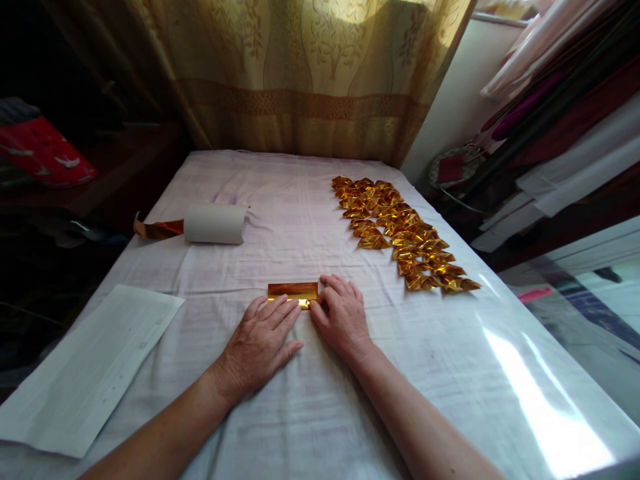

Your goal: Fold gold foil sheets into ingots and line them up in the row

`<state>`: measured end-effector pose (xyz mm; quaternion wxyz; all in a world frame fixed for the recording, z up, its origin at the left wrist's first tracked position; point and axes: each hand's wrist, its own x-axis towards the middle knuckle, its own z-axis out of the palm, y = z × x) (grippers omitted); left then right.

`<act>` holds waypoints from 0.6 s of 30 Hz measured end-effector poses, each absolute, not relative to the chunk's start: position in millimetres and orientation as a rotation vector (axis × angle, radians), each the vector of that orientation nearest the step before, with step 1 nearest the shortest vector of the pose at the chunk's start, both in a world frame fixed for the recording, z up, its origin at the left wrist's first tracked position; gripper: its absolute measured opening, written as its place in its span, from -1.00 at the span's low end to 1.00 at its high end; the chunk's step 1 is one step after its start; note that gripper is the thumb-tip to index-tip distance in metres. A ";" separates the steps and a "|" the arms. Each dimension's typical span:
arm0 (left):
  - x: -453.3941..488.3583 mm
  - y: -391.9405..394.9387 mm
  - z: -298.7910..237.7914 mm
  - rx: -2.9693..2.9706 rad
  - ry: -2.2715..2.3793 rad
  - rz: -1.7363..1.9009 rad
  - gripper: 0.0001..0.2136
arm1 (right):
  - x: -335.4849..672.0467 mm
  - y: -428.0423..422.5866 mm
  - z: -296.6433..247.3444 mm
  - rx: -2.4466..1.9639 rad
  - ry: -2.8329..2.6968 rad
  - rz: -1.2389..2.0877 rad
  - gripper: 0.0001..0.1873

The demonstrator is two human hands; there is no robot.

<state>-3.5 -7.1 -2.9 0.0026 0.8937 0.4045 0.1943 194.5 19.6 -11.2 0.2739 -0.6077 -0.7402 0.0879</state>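
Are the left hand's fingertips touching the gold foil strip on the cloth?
Touching. The head view shows the left hand lying flat, its fingertips overlapping the near edge of the gold foil strip with no gap between them.

Dim room, table before a backlit curtain
A patterned gold curtain (310, 80) glows with daylight behind the white-clothed table (450, 373). A white wall (450, 93) stands at the right beside stacked fabrics (560, 113). Dark furniture (125, 167) fills the shadowed left.
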 end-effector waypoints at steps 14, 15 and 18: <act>-3.2 -9.0 -5.5 2.755 1.297 0.591 -0.58 | 195.7 19.6 -13.1 -1.603 -1.968 0.228 -0.91; -3.2 -8.9 -5.6 2.756 1.296 0.591 -0.58 | 195.7 19.4 -12.8 -1.598 -1.973 0.223 -0.87; -3.3 -8.8 -5.9 2.771 1.288 0.586 -0.57 | 196.0 18.7 -10.9 -1.565 -2.036 0.197 -0.86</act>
